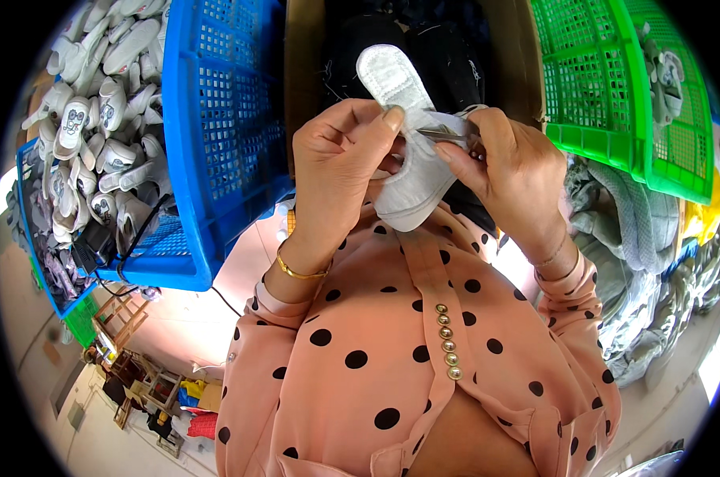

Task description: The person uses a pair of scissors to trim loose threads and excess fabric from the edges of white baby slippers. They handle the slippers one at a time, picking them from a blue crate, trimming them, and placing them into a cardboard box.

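A person stands out the most, in a loose pink cloth shirt (360,318) with round black dots. On the left is a big blue plastic crate (182,159) with little square holes in its wall. On the right, a bright green plastic crate (586,87) has holes in it too. Between them, on the far side, sits a brown cardboard box (306,48), with dark cloth (447,60) showing inside it. A soft heap of grey cloth things (626,222) lies low on the right, below the green crate. Lots of small whitish shoes (73,127) are piled up on the left, and some have drawings on them.

The left hand (340,155) and the right hand (512,163) are up in front of the shirt. They have one small white cloth shoe (419,187) between them, right in the middle. Its round toe points near, and its heel end points far. The left fingers pinch the shoe by its open edge. The right fingers grip a pair of little silver metal scissors (443,133), and the blades lie across the shoe's middle. I can't tell if the blades are touching it. A thin gold bracelet (302,274) is on the left wrist. Smallest are the shiny round buttons (447,344) down the shirt's front.
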A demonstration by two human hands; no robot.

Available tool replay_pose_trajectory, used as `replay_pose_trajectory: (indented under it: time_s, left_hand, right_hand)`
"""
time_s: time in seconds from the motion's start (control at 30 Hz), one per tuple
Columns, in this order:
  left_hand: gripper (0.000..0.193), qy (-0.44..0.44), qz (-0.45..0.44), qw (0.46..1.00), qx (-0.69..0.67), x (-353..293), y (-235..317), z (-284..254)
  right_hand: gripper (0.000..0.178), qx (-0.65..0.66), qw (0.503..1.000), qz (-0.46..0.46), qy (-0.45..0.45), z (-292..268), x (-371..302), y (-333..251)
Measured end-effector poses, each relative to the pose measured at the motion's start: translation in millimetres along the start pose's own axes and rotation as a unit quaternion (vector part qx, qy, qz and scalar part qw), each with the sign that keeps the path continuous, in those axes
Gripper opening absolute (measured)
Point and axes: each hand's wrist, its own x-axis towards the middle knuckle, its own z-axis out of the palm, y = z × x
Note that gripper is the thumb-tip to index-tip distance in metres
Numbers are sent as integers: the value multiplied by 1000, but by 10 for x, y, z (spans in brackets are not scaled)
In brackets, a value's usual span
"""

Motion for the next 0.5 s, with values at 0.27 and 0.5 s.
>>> replay_pose_trajectory:
  time_s: [0.27,0.5]
  left_hand:
    - [11,1,9,1000,-27,-13,0,-9]
    - [12,1,17,999,-28,-21,-12,15]
  right_hand:
    - [38,-14,1000,-20,-9,-20,-2,32]
    - [38,-43,998,-42,6,-67,31,12]
